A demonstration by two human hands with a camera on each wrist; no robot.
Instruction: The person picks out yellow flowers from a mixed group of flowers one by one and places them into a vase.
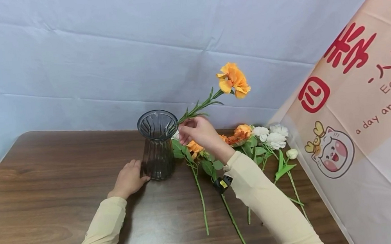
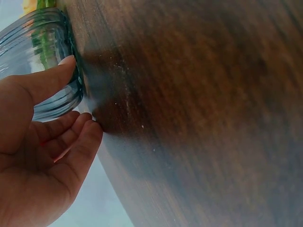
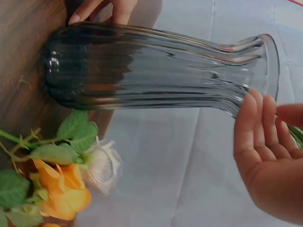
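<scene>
A grey ribbed glass vase point(image 1: 159, 157) stands upright on the table. My left hand point(image 1: 128, 179) holds its base from the left; in the left wrist view the thumb point(image 2: 52, 79) lies against the glass, with curved fingers on the other side. Beside the vase's rim, my right hand point(image 1: 200, 133) pinches the green stem of an orange carnation point(image 1: 234, 81). The bloom points up and to the right, away from the vase. In the right wrist view the fingers point(image 3: 253, 123) overlap the flared rim. The stem's lower end is hidden, so I cannot tell whether it is inside.
Several cut flowers lie right of the vase: orange blooms point(image 1: 242, 131), white blooms point(image 1: 275, 138) and a white tulip point(image 1: 292, 154), stems toward the front. Under the right forearm is a small black object point(image 1: 222, 183). White cloth point(image 1: 105, 67) hangs behind; a printed banner point(image 1: 373, 93) hangs at right.
</scene>
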